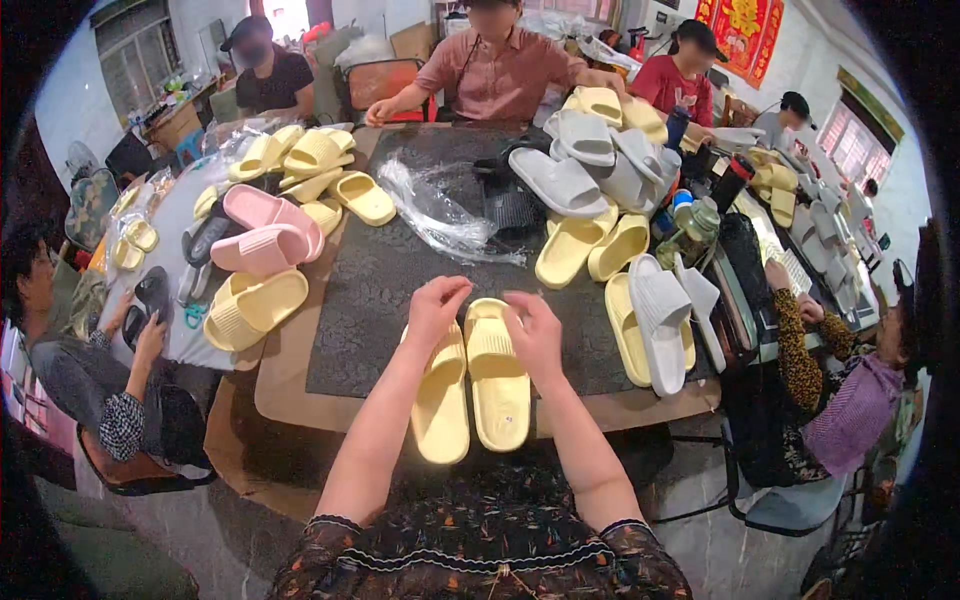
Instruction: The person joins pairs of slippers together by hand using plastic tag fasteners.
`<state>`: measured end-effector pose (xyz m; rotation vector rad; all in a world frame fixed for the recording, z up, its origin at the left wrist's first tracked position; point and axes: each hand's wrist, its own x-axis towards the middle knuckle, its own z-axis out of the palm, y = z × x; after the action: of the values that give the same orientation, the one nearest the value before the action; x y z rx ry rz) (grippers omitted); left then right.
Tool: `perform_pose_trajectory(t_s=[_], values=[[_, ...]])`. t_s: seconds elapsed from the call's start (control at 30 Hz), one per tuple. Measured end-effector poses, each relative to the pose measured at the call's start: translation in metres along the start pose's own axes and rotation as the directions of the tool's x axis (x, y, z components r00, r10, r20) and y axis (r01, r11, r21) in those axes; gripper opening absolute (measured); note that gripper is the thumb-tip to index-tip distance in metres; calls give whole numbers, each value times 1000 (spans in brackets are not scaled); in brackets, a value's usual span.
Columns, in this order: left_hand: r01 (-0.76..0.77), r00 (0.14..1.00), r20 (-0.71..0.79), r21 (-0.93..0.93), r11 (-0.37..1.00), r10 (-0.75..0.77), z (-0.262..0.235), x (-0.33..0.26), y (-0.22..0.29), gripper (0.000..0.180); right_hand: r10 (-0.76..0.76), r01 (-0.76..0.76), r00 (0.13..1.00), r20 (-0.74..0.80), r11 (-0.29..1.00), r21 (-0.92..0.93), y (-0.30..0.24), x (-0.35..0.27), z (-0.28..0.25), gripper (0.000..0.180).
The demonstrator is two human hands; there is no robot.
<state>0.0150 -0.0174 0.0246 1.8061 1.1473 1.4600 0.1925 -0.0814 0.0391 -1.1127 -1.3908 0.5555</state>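
A pair of yellow slide slippers lies side by side at the table's near edge, toes pointing away from me. Over the toe end of the left slipper is my left hand, its fingers drawn together in a pinch. My right hand is beside the strap of the right slipper, fingers curled in with the tips close together. Whatever is between the fingertips of either hand is too small to make out. The heels of both slippers stick out past the table edge.
Clear plastic bags lie beyond my hands. Pink slippers and yellow ones are piled at left, grey slippers and more yellow ones at right. A green bottle stands at right. Several co-workers sit or stand around the tables.
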Motion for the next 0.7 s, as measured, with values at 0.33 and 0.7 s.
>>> perform_pose_trajectory(t_s=[0.33, 0.7], values=[[128, 986, 114, -47, 991, -122, 1, -2, 2, 17, 172, -171, 985, 17, 985, -33, 19, 10, 31, 17], [227, 937, 303, -154, 962, -173, -5, 2, -14, 14, 233, -233, 972, 12, 971, 57, 24, 18, 31, 16]])
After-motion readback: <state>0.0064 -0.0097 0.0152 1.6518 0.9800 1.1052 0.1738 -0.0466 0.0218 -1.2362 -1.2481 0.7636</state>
